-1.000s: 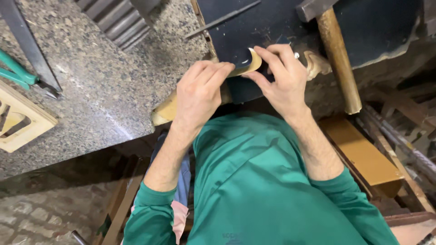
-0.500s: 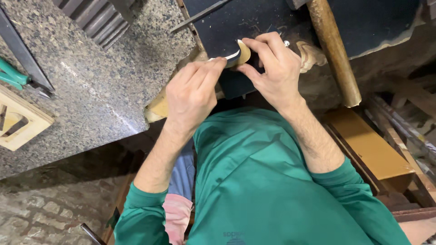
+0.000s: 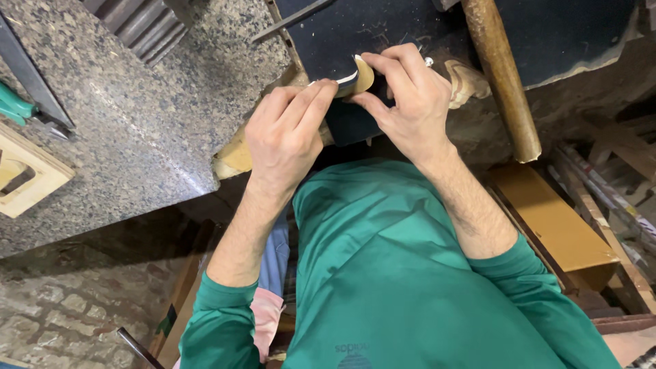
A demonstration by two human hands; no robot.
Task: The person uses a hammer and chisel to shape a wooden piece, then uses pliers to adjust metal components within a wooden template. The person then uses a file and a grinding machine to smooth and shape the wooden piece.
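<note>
Both hands have crept up the dark work board (image 3: 383,34) since a second ago: the left hand (image 3: 283,140) and right hand (image 3: 410,96) now pinch the small tan wooden piece (image 3: 362,74) between fingertips, held against the board's edge, so shaping looks underway.

Against the dark blue sheet (image 3: 383,27) on the bench, both hands have crept upward over the last second. The left hand (image 3: 285,137) has slid along toward the sheet's near edge, its fingertips now pinching the small tan, rounded leather piece (image 3: 362,74) at its lower side, where a second ago they lay lower, over the pale wooden block. The right hand (image 3: 406,96) has closed in from the other side, fingers curled tighter over the piece. The tan piece itself now stands more on edge against the sheet, less of its flat face showing.
</note>
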